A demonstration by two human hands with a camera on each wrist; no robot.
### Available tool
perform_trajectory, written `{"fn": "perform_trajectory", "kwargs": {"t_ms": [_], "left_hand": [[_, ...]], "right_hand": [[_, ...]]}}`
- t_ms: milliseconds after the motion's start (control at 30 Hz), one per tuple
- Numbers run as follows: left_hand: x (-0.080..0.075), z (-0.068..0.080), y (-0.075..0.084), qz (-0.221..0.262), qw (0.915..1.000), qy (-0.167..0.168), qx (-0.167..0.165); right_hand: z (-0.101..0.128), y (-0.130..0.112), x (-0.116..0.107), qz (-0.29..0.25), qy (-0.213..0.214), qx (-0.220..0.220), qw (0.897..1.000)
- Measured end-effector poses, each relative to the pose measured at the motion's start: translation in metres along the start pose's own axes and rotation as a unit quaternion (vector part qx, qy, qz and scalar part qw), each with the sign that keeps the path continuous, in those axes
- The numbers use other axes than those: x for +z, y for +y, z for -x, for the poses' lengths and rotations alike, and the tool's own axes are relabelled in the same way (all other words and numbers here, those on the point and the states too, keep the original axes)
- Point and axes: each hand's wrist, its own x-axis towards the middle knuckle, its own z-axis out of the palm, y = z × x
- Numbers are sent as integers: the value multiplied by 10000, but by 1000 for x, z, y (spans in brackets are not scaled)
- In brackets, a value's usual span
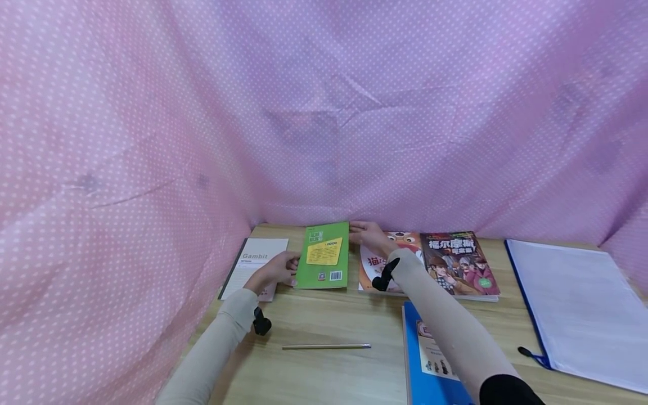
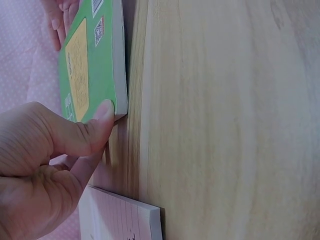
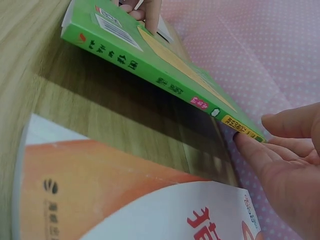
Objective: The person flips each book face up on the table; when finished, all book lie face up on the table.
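A green book (image 1: pixel 324 256) with a yellow panel and barcode on its cover is held between both hands at the back of the table. My left hand (image 1: pixel 275 270) pinches its near left corner, thumb (image 2: pixel 103 112) on top of the cover. At the far right corner, my right hand (image 1: pixel 373 236) grips the book, with fingers (image 3: pixel 255 150) beneath the spine edge. In the right wrist view the spine is raised above the wood, and a shadow lies below it. A white "Gambit" notebook (image 1: pixel 260 247) lies partly behind the left hand.
Right of the green book lie an orange-and-white book (image 1: pixel 365 275) and a dark illustrated book (image 1: pixel 458 264). A blue book (image 1: pixel 415 360) sits nearer, partly under the right forearm. A pencil (image 1: pixel 326 346) lies in front; a translucent zip pouch (image 1: pixel 587 309) is far right. Pink dotted cloth (image 1: pixel 324 140) hangs behind.
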Motion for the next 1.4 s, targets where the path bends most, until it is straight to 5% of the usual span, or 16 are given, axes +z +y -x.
{"fn": "perform_trajectory", "kwargs": {"t_ms": [433,1033,1400], "left_hand": [[2,4,4,-234,9997,-7,-39],[-1,7,14,-306,9994,-117,-104],[0,6,30,-1157,9930,-165,141]], "right_hand": [[8,2,-2,-274,-191,48,9994],[25,9,-5,400,-573,54,9975],[32,13,-7,637,-583,-88,9962]]}}
